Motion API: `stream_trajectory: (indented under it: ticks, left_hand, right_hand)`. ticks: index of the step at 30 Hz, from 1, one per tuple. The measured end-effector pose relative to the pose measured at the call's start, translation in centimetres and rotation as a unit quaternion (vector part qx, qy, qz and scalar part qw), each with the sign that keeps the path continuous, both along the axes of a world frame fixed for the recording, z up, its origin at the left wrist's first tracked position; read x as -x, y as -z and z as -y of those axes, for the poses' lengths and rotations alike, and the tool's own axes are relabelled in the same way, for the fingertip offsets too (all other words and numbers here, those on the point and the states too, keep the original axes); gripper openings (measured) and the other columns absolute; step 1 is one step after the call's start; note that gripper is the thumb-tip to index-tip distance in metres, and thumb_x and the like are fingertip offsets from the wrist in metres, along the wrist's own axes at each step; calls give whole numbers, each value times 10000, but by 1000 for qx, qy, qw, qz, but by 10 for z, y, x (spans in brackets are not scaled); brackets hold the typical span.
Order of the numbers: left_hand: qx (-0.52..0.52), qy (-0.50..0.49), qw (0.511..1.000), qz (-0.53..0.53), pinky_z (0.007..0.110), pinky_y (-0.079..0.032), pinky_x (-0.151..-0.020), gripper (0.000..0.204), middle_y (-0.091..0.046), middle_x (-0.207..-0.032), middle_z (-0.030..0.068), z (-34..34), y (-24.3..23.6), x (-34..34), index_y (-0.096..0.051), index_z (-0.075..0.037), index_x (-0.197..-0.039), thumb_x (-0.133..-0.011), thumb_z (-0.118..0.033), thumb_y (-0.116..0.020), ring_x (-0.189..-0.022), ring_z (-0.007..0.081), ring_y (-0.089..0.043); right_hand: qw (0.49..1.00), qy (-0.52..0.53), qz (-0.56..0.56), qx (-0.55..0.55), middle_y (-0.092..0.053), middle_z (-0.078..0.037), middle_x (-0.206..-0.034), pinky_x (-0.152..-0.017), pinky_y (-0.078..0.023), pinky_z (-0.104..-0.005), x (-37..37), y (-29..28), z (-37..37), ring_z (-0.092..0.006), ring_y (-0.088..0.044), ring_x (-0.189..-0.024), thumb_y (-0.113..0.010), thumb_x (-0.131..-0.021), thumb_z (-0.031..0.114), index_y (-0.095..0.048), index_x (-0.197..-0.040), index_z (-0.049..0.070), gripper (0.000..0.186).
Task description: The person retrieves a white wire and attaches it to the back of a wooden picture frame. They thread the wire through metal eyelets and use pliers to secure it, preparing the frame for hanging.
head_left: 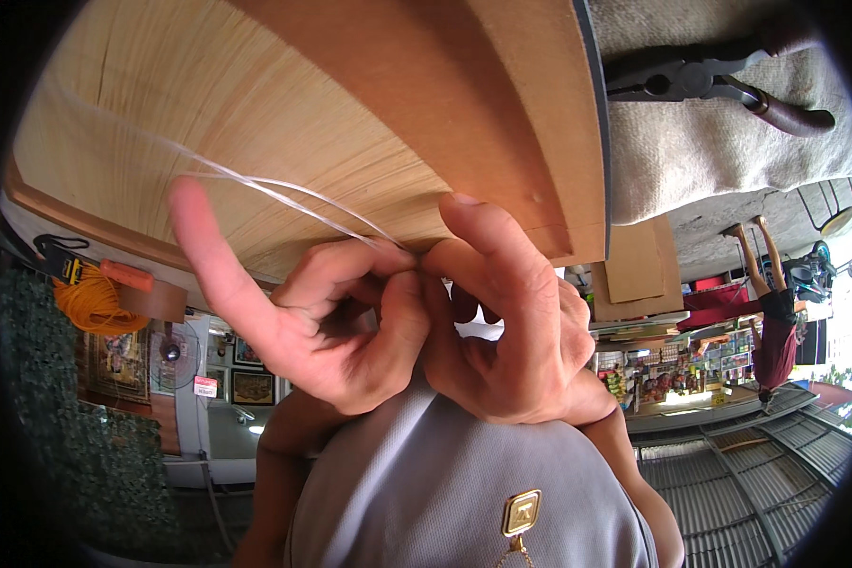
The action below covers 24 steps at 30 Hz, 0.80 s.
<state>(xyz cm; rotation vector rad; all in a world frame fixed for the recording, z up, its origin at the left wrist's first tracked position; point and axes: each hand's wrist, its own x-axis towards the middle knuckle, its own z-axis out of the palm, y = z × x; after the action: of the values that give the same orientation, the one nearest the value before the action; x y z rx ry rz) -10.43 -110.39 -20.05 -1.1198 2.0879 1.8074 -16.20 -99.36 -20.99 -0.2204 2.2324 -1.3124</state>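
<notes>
A white string [284, 194] runs in two strands, crossing over a pale-grained wooden panel [208, 85] and ending at my pinched fingertips. My left hand [336, 327] is closed on the string between thumb and a bent finger, while another finger points up toward the strands. Against it, my right hand [511, 327] pinches at the same spot, thumb and finger tips together, with one more finger raised. The tips of both hands touch, and the short end of the string is hidden between them. A brown raised border [483, 104] frames the panel just beyond my hands.
Dark-handled pliers [686, 80] lie on a whitish cloth [672, 166] at the far right. An orange rope coil [99, 301] and a brown tape roll [156, 301] are at the left, near a fan [172, 352]. A person in a maroon top [776, 350] is in the right background.
</notes>
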Motion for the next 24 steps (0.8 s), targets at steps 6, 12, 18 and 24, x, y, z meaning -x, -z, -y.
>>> stream_trajectory:
  ticks: [6, 12, 18, 24]
  left_hand:
    - [-19, 17, 999, 22, 191, -468, -733, 1037, -630, -719, 46, 6, -6, 9, 112, -37, -1528, -755, 170, -548, -694, 88, -606]
    - [-11, -2, 999, 44, 193, -471, -729, 1006, -631, -693, 54, 1, -6, 12, 99, 13, -1515, -760, 164, -548, -673, 89, -607]
    - [44, -29, 998, -19, 193, -464, -744, 956, -626, -646, 28, -5, 7, -2, 22, 96, -1493, -743, 129, -570, -640, 83, -611]
    - [52, -60, 994, -79, 129, -412, -581, 999, -634, -739, 36, -12, 13, -6, 33, 85, -1487, -730, 148, -615, -612, 48, -552]
  right_hand:
    - [1000, -4, -19, 20, -670, -172, -815, -462, -504, -289, -2, 3, -1, -155, -645, -561, -638, -684, -147, -568, -1120, -180, 443]
    - [1000, -12, -3, 28, -681, -135, -793, -486, -502, -259, -5, 4, -10, -136, -643, -574, -682, -727, -128, -497, -1220, -168, 527]
    - [998, -13, -45, 36, -707, -103, -783, -512, -493, -206, -14, 10, -16, -109, -632, -572, -744, -757, -75, -338, -1368, -127, 736]
    - [987, 10, -158, 27, -708, -110, -799, -497, -500, -228, -35, 17, -16, -134, -625, -564, -740, -728, -101, -331, -1363, -115, 756]
